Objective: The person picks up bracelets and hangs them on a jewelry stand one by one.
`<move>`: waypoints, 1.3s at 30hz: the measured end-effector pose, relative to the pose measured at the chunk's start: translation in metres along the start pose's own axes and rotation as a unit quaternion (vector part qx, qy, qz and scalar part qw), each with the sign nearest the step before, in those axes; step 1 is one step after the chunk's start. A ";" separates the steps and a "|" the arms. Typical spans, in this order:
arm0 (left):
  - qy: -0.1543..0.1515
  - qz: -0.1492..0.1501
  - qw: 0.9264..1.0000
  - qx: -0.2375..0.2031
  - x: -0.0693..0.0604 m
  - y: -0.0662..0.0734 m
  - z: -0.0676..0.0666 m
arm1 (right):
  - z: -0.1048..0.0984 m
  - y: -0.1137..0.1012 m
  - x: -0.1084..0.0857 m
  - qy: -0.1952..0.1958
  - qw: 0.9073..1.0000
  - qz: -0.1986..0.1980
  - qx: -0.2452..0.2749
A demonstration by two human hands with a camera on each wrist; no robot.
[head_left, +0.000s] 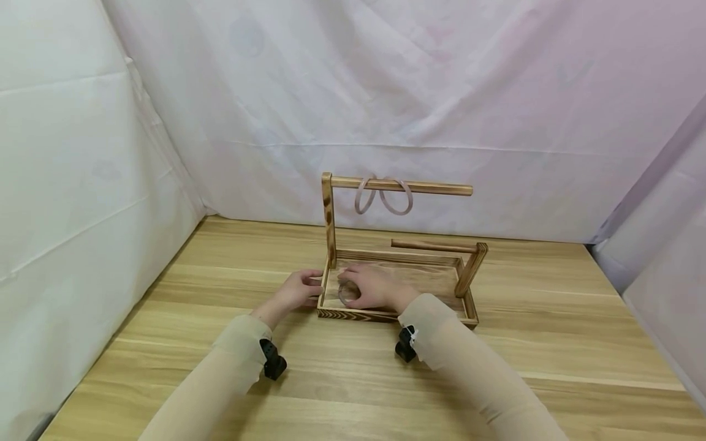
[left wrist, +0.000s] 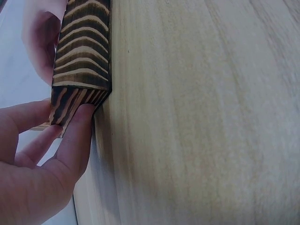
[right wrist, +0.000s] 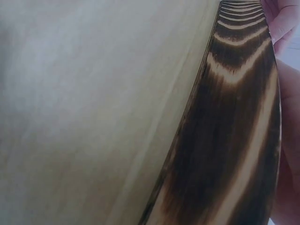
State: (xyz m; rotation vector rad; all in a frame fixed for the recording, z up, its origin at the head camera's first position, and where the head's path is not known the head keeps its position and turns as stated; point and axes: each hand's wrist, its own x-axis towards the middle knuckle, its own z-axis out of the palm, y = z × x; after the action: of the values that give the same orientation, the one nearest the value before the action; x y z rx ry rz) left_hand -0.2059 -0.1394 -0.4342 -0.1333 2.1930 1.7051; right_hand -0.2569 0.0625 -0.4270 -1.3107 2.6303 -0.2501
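Note:
A wooden stand [head_left: 353,315] with a shallow tray base and two horizontal bars stands on the table. Over its left end, my right hand [head_left: 372,286] pinches a translucent bangle [head_left: 340,296] between thumb and fingers, low inside the tray. My left hand [head_left: 298,290] is at the tray's left end; in the left wrist view its fairly straight thumb and fingers touch the striped end wall [left wrist: 70,101]. Two pinkish bangles [head_left: 409,199] hang from the upper bar [head_left: 441,187]. The tray's front wall [right wrist: 225,131] hides most of the right hand in the right wrist view.
The lower bar [head_left: 430,245] juts leftward from a short post [head_left: 471,269] at the tray's right end. Beneath is a wood-grain table [head_left: 342,392]. White cloth [head_left: 287,110] hangs behind the table and at both sides.

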 end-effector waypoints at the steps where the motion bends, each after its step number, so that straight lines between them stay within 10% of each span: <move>1: -0.001 0.000 1.000 -0.001 0.000 0.000 0.000 | 0.000 0.000 0.000 -0.001 1.000 0.000 -0.002; 39: 0.003 -0.003 1.000 0.010 -0.003 0.003 0.000 | -0.013 -0.006 -0.006 0.017 0.997 0.032 0.068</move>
State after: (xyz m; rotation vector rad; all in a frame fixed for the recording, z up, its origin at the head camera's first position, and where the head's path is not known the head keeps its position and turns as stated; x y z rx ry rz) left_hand -0.2045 -0.1388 -0.4302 -0.1392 2.2109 1.6802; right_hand -0.2518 0.0646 -0.4120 -1.1876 2.6259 -0.4370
